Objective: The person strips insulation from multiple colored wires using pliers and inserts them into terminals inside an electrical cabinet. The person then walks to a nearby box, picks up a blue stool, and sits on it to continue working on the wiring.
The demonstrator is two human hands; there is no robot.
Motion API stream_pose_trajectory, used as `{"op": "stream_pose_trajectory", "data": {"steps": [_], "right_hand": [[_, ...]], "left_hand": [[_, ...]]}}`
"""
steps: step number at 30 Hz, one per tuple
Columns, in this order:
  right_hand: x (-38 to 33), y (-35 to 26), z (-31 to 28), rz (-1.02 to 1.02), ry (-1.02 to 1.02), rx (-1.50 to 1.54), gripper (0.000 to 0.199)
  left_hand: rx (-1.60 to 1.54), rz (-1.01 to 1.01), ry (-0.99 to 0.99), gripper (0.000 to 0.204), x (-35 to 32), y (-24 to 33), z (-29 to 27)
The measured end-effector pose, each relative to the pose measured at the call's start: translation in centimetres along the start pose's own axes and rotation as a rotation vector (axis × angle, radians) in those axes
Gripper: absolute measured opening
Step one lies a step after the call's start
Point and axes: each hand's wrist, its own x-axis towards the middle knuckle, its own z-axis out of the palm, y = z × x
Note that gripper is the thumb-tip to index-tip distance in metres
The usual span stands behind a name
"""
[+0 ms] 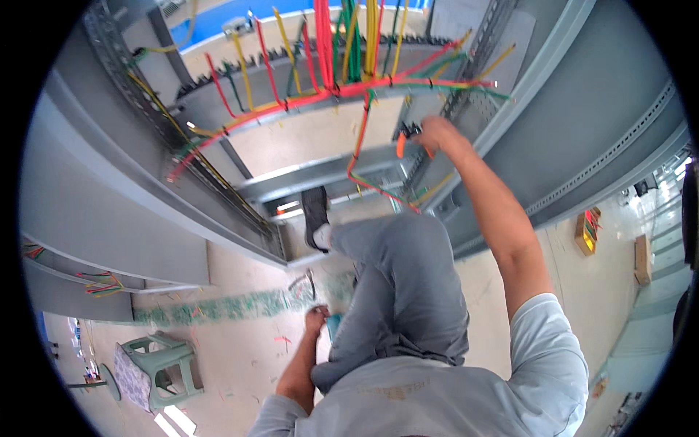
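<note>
My right hand is closed round orange-handled pliers, with the dark head partly covered by my fingers. It is beside the right upright of an open grey metal cabinet frame, just below a bundle of red, yellow and green wires tied with black ties. One branch of wires drops from the bundle toward the cabinet's bottom. Low by my left thigh, my left hand has curled fingers, next to a teal object. A thin dark, curved item shows just beyond that hand; whether I hold it is unclear.
My shoed foot rests inside the cabinet's base rail. A green plastic stool with a patterned top stands at lower left. Wire scraps litter the floor. A yellow box lies at right, and grey panels flank the frame.
</note>
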Motion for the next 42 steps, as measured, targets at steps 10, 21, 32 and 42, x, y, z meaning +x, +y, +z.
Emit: {"op": "stream_pose_trajectory", "data": {"steps": [10, 21, 32, 42], "right_hand": [[3.5, 4.1, 6.6, 0.223, -0.131, 0.149, 0.027], [5.9, 8.2, 6.4, 0.252, -0.010, 0.903, 0.013], [-21.2, -5.2, -5.0, -0.395, -0.013, 1.320, 0.031], [-26.3, -13.2, 3.3, -0.697, -0.556, 1.741, 0.070]], "left_hand": [[-0.243, -0.135, 0.137, 0.029, -8.2, 3.7, -0.3], [-0.339, 0.420, 0.260, 0.028, -8.2, 18.2, -1.0], [-0.267, 1.017, -0.104, 0.043, -19.5, 45.2, 6.0], [-0.409, 0.980, -0.400, 0.030, -23.8, 46.9, 5.6]]}}
